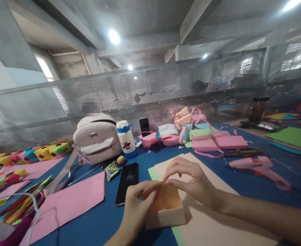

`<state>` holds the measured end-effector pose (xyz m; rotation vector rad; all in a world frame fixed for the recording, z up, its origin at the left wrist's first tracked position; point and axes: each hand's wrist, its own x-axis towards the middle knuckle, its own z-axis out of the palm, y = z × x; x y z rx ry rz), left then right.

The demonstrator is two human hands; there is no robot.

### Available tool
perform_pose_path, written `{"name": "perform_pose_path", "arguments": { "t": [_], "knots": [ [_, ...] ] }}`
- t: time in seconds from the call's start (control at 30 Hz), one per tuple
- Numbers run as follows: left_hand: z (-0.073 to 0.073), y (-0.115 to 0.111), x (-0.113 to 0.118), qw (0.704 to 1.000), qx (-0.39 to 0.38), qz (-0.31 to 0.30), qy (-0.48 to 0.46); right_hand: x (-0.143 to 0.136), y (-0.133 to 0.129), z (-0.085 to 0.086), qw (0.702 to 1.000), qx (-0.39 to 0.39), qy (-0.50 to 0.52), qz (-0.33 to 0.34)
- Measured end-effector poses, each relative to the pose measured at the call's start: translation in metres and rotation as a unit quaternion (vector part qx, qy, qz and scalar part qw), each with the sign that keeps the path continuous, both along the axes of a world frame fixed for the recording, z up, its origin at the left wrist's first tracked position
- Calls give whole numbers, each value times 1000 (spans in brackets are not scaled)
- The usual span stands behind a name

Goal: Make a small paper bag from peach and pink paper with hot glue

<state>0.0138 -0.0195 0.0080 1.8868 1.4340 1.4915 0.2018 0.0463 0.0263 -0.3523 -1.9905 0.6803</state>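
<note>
A small peach paper box [171, 217], open at the top, sits near the front edge of the blue table. My left hand [137, 205] grips its left side, thumb inside and fingers around the outside. Over the box's far edge is my right hand [187, 174], its thumb and fingertips pressed together at the paper rim. Whether a small piece lies between those fingertips I cannot make out. Peach paper sheets [217, 218] lie under my right forearm, with a green sheet [176, 235] showing beneath them.
A black phone [127, 184] lies left of the box, near a wrapped snack [112, 171]. Behind stand a white backpack [96, 140] and a bottle [126, 141]. Pink paper bags [205, 146] line the back. A pink glue gun [258, 165] rests at right, pink paper [73, 200] at left.
</note>
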Motion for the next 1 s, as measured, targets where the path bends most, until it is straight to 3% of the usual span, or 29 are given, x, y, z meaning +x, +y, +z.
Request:
{"name": "perform_pose_path", "arguments": {
  "t": [0.27,0.73,1.0],
  "knots": [
    [-2,1,1,1000,-10,-11,-23,-3,2,-4,1000,11,-10,-8],
    [-2,-1,0,999,-26,-6,-45,1,0,8,996,86,-18,-4],
    [-2,-1,1,998,-40,-3,-50,2,1,10,996,75,-52,4]
  ]
}}
